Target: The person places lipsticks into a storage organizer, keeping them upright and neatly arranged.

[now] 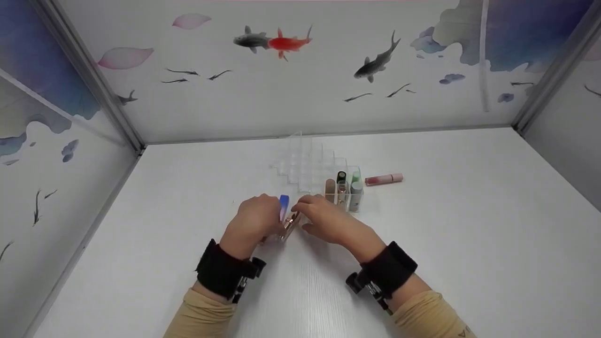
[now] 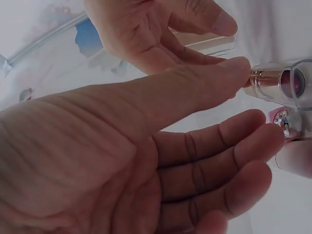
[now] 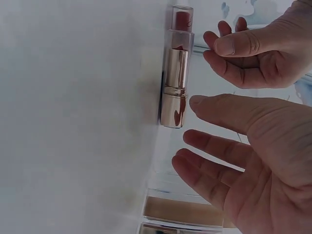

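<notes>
A lipstick (image 1: 292,222) with a shiny gold-rose tube (image 3: 176,70) and clear cap (image 2: 296,80) lies on the table between both hands. My left hand (image 1: 256,216) is beside it, thumb and fingers parted; in the left wrist view the thumb overlaps the lipstick's gold end. The fingers of my right hand (image 1: 331,223) are loosely spread, with the thumb tip close to the gold base in the right wrist view. Just behind the lipstick is a blue tube (image 1: 284,203), partly hidden by my left hand. A silver ball-shaped piece (image 2: 287,122) shows near my left fingertips.
Behind my hands stands a clear stepped organizer (image 1: 300,162). Its front right compartments hold a brown tube (image 1: 330,188), a black-topped tube (image 1: 341,176), a pale grey-green tube (image 1: 356,195) and others. To its right lies a pink lip gloss (image 1: 384,179). Printed walls (image 1: 281,103) enclose the table.
</notes>
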The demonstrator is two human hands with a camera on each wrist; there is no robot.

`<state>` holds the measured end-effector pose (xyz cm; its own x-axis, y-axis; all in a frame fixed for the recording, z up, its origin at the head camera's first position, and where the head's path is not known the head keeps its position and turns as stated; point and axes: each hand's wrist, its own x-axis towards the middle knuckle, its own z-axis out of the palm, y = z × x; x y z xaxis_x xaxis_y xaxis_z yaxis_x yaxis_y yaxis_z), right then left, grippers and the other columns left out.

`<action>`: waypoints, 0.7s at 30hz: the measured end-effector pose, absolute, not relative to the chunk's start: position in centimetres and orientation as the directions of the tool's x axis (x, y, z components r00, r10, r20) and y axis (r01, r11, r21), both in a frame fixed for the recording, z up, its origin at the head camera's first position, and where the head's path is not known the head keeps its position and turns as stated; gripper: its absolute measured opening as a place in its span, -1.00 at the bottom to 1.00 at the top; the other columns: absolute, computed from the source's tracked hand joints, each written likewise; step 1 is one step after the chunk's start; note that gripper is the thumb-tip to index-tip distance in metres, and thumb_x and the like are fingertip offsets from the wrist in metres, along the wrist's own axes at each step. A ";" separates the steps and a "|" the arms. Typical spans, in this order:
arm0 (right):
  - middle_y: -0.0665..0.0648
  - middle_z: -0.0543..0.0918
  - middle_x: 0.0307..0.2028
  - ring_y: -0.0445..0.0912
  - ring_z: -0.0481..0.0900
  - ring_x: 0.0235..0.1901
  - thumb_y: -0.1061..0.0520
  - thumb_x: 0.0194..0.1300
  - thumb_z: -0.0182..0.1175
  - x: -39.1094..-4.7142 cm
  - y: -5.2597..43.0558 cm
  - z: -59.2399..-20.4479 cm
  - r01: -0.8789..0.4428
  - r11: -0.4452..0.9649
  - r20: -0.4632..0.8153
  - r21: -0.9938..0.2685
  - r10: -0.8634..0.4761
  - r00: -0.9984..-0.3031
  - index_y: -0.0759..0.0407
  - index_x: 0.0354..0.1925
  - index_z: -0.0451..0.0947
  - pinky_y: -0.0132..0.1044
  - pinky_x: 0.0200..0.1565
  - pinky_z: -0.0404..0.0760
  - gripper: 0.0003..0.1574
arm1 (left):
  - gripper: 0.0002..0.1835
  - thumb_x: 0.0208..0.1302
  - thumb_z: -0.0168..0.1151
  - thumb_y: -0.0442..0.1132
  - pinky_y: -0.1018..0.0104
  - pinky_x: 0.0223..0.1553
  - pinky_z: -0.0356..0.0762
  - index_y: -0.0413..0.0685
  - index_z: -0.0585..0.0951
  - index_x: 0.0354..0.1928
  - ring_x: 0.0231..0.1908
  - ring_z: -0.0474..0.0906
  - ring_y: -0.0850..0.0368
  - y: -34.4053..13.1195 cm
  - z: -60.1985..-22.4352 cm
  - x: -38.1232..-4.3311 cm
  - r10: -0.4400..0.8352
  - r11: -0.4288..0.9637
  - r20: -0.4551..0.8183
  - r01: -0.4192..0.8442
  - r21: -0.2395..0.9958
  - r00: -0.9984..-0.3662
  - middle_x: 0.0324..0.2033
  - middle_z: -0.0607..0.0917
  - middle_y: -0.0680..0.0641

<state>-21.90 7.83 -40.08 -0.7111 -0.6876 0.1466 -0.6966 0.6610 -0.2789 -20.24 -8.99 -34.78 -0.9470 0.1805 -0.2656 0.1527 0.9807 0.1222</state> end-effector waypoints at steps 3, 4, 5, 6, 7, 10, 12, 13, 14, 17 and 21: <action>0.31 0.58 0.16 0.22 0.56 0.17 0.33 0.18 0.36 -22.0 7.8 -40.4 -0.684 0.661 0.134 -0.307 -0.682 -0.719 0.26 0.20 0.53 0.03 0.26 0.52 -0.41 | -0.69 0.03 0.53 -0.18 0.17 -0.29 0.65 -0.22 0.70 -0.24 -0.42 0.56 0.06 -8.7 -35.0 -20.2 0.173 0.983 -0.281 0.148 0.107 -0.944 -0.34 0.73 -0.11; 0.32 0.57 0.19 0.23 0.54 0.20 0.33 0.19 0.35 -22.0 7.7 -40.4 -0.683 0.658 0.128 -0.316 -0.684 -0.718 0.26 0.22 0.51 0.04 0.28 0.50 -0.40 | -0.69 0.03 0.53 -0.19 0.16 -0.28 0.65 -0.23 0.71 -0.22 -0.42 0.54 0.06 -8.7 -35.1 -20.2 0.171 0.984 -0.282 0.148 0.102 -0.944 -0.32 0.73 -0.11; 0.33 0.55 0.21 0.24 0.53 0.21 0.33 0.20 0.34 -21.9 7.7 -40.4 -0.682 0.657 0.120 -0.322 -0.686 -0.718 0.25 0.23 0.50 0.05 0.29 0.49 -0.39 | -0.68 0.04 0.52 -0.19 0.16 -0.26 0.65 -0.23 0.71 -0.20 -0.42 0.53 0.06 -8.6 -35.2 -20.2 0.170 0.984 -0.285 0.148 0.096 -0.943 -0.31 0.73 -0.12; 0.34 0.55 0.22 0.24 0.53 0.22 0.33 0.21 0.34 -21.9 7.7 -40.4 -0.685 0.653 0.114 -0.323 -0.691 -0.713 0.25 0.23 0.51 0.05 0.30 0.49 -0.40 | -0.67 0.06 0.51 -0.19 0.15 -0.24 0.66 -0.23 0.71 -0.18 -0.41 0.52 0.06 -8.6 -35.3 -20.2 0.170 0.985 -0.285 0.150 0.089 -0.943 -0.28 0.73 -0.13; 0.34 0.54 0.22 0.24 0.52 0.23 0.33 0.21 0.33 -21.8 7.7 -40.4 -0.690 0.648 0.110 -0.321 -0.699 -0.707 0.25 0.22 0.52 0.06 0.30 0.48 -0.41 | -0.67 0.07 0.50 -0.19 0.14 -0.23 0.66 -0.24 0.71 -0.18 -0.41 0.50 0.06 -8.5 -35.3 -20.1 0.169 0.985 -0.284 0.150 0.087 -0.944 -0.28 0.73 -0.13; 0.36 0.55 0.23 0.25 0.53 0.24 0.33 0.22 0.32 -21.8 7.7 -40.5 -0.707 0.634 0.094 -0.315 -0.720 -0.688 0.26 0.19 0.55 0.06 0.31 0.48 -0.45 | -0.73 0.10 0.47 -0.21 0.14 -0.23 0.66 -0.25 0.71 -0.22 -0.41 0.48 0.06 -8.5 -35.5 -20.0 0.177 0.983 -0.260 0.159 0.088 -0.949 -0.26 0.73 -0.16; 0.36 0.56 0.22 0.24 0.54 0.23 0.34 0.22 0.31 -21.8 7.7 -40.5 -0.718 0.623 0.087 -0.312 -0.733 -0.674 0.26 0.18 0.57 0.05 0.30 0.49 -0.48 | -0.76 0.14 0.43 -0.22 0.16 -0.26 0.64 -0.25 0.70 -0.23 -0.43 0.44 0.07 -8.5 -35.6 -19.9 0.182 0.982 -0.246 0.163 0.095 -0.952 -0.28 0.72 -0.16; 0.35 0.56 0.22 0.24 0.55 0.22 0.35 0.22 0.30 -21.8 7.7 -40.5 -0.723 0.617 0.086 -0.311 -0.739 -0.668 0.26 0.17 0.57 0.04 0.30 0.49 -0.48 | -0.77 0.15 0.43 -0.22 0.18 -0.28 0.62 -0.25 0.70 -0.24 -0.45 0.42 0.08 -8.4 -35.7 -19.9 0.183 0.982 -0.240 0.163 0.100 -0.953 -0.30 0.71 -0.15; 0.35 0.57 0.21 0.23 0.56 0.22 0.36 0.22 0.29 -21.8 7.7 -40.6 -0.729 0.612 0.089 -0.308 -0.744 -0.662 0.27 0.17 0.57 0.04 0.29 0.50 -0.48 | -0.79 0.16 0.41 -0.23 0.19 -0.30 0.61 -0.25 0.70 -0.26 -0.47 0.40 0.09 -8.4 -35.7 -19.8 0.185 0.981 -0.235 0.165 0.103 -0.954 -0.32 0.71 -0.15; 0.33 0.58 0.18 0.20 0.57 0.20 0.39 0.21 0.27 -21.7 7.8 -40.6 -0.739 0.604 0.090 -0.298 -0.753 -0.652 0.29 0.16 0.57 0.01 0.28 0.52 -0.49 | -0.80 0.23 0.37 -0.20 0.19 -0.31 0.62 -0.23 0.69 -0.32 -0.49 0.39 0.12 -8.2 -35.8 -19.7 0.199 0.978 -0.218 0.180 0.102 -0.955 -0.36 0.70 -0.13; 0.29 0.60 0.14 0.16 0.59 0.17 0.41 0.19 0.27 -21.6 7.8 -40.5 -0.745 0.604 0.085 -0.285 -0.758 -0.647 0.28 0.12 0.59 -0.02 0.25 0.54 -0.51 | -0.78 0.21 0.40 -0.16 0.17 -0.29 0.67 -0.19 0.68 -0.42 -0.50 0.43 0.14 -8.0 -36.0 -19.6 0.221 0.974 -0.206 0.204 0.099 -0.953 -0.41 0.71 -0.11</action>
